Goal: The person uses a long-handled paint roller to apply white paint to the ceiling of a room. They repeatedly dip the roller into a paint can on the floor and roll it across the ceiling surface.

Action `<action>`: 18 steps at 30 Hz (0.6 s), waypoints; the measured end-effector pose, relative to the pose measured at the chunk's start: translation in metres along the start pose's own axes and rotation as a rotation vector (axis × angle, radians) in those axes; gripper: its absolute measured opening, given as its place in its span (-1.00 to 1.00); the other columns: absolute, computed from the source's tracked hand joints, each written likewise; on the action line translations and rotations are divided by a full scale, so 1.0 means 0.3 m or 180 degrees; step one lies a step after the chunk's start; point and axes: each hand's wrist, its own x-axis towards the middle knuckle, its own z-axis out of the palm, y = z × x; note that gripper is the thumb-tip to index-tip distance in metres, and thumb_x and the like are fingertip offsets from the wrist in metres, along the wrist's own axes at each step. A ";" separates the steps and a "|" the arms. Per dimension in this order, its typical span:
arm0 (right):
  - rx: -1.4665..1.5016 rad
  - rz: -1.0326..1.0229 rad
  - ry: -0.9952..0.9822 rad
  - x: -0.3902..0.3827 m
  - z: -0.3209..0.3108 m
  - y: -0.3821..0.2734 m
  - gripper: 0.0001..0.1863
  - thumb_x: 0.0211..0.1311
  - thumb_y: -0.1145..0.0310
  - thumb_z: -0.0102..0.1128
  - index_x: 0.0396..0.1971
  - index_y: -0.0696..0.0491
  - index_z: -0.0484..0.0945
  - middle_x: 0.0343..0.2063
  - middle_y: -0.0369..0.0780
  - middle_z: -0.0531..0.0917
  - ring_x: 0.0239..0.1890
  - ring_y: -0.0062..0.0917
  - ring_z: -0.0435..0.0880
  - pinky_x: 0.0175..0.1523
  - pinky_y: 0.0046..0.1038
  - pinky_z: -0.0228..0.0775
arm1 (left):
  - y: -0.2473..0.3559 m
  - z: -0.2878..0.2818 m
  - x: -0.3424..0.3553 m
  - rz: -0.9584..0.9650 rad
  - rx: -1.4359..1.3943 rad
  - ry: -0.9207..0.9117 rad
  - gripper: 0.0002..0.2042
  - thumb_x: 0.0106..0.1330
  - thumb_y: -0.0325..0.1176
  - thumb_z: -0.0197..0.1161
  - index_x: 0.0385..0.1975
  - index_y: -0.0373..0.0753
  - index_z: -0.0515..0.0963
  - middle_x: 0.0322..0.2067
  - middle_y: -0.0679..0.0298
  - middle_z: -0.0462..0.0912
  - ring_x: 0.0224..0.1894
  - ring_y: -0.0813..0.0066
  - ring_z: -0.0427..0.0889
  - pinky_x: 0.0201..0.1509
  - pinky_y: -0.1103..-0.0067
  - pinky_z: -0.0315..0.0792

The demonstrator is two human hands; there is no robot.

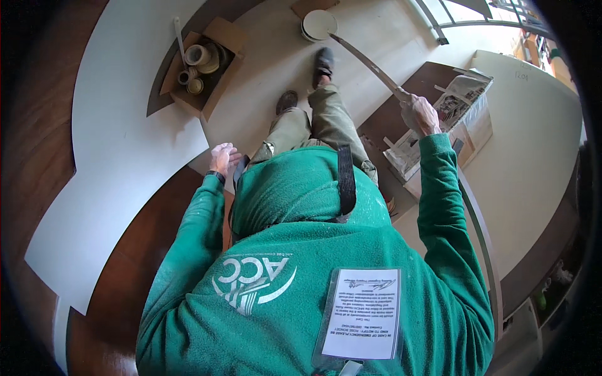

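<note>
My right hand (pixel 419 114) is closed around the near end of a long thin wooden stick (pixel 367 62). The stick slants up and left, and its far tip reaches a round white bucket (pixel 318 25) on the floor ahead of my feet. My left hand (pixel 222 156) wears a thin pale glove. It hangs by my left hip with fingers loosely apart and nothing in it. My green hooded top (pixel 301 263), with a clear badge holder clipped on it, fills the lower middle of the view.
An open cardboard box (pixel 216 81) holding rolls of tape stands at the upper left. White protective sheets (pixel 125 144) cover part of the brown wood floor (pixel 144 250). Folded newspapers (pixel 439 119) lie beside my right hand, with a large white panel (pixel 533 156) beyond.
</note>
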 end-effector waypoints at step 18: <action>-0.0391 -0.0218 -0.0181 0.070 -0.101 0.069 -0.50 0.31 0.32 0.08 0.27 -0.21 0.52 -0.28 0.02 0.72 -0.22 -0.03 0.73 -0.17 -0.05 0.58 | 0.203 0.178 -0.009 0.0403 -0.0409 0.0017 -0.53 0.52 -0.20 0.13 0.28 -0.37 0.31 0.06 -0.06 0.58 -0.04 0.08 0.71 -0.01 0.22 0.65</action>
